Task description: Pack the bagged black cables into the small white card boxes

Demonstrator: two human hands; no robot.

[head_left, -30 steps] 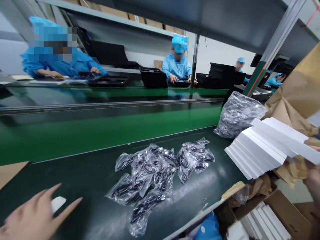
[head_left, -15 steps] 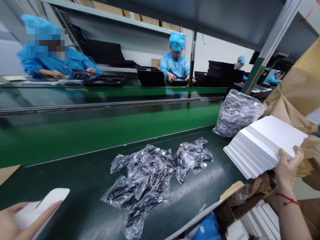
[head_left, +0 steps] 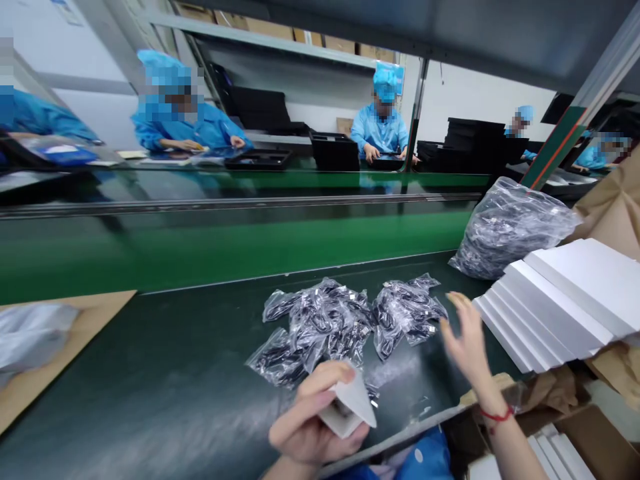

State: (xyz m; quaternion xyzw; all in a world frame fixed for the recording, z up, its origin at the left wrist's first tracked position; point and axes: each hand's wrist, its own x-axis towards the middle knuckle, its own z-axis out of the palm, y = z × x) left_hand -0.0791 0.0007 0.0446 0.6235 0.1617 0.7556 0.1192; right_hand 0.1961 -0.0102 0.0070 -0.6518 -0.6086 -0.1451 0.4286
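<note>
My left hand [head_left: 305, 423] is closed around a small white box [head_left: 357, 397] above the front of the bench. The box's end flap stands up and its end is open; what lies inside cannot be made out. My right hand [head_left: 466, 340], fingers apart and holding nothing, hovers between the bagged cables and a stack of flat white boxes [head_left: 565, 300]. The bagged black cables [head_left: 327, 320] lie in a loose heap, with a smaller heap of bagged cables [head_left: 405, 310] beside it. My left hand partly covers the near end of the larger heap.
A big clear bag of cables [head_left: 513, 230] stands behind the white stack. Cardboard with a grey packet [head_left: 35, 333] lies at left. Below the bench edge is a carton [head_left: 595, 433] with more white boxes. Across the green divider [head_left: 240, 250], co-workers in blue sit at work.
My left hand has brought the white box from the far left to the middle. My right hand has come off the white stack towards the cables. The view has turned left.
</note>
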